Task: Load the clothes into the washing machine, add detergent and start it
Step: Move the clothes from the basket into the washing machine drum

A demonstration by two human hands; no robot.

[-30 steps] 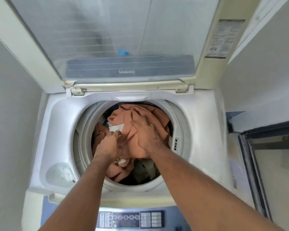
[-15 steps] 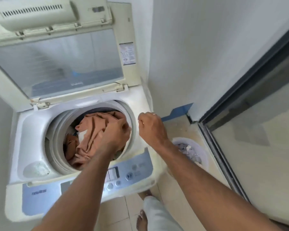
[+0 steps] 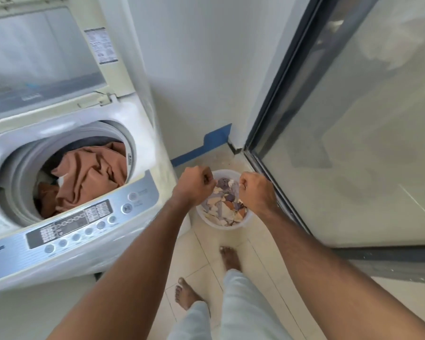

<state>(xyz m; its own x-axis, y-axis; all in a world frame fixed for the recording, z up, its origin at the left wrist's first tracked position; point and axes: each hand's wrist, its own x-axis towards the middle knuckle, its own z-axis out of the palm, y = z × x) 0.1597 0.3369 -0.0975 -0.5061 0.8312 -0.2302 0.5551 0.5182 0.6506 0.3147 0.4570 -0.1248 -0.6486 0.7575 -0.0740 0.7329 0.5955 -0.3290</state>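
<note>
The top-loading washing machine [image 3: 142, 133] stands at the left with its lid [image 3: 42, 57] raised. Brown clothes [image 3: 91, 173] fill the drum. On the floor to its right sits a white bucket [image 3: 245, 223] holding a patterned purple, white and orange cloth [image 3: 225, 204]. My left hand [image 3: 194, 186] and my right hand [image 3: 255, 192] hover over the bucket's two sides, fingers curled into fists. I see nothing gripped in either hand. No detergent is in view.
The machine's control panel [image 3: 84, 222] with round buttons faces me. A white wall and a blue skirting strip [image 3: 206, 148] lie behind the bucket. A glass sliding door [image 3: 353, 143] runs along the right. My bare feet [image 3: 187, 293] stand on pale floor tiles.
Both hands left the drum and the brown clothes and swung right and down over the bucket. My view turned right with them.
</note>
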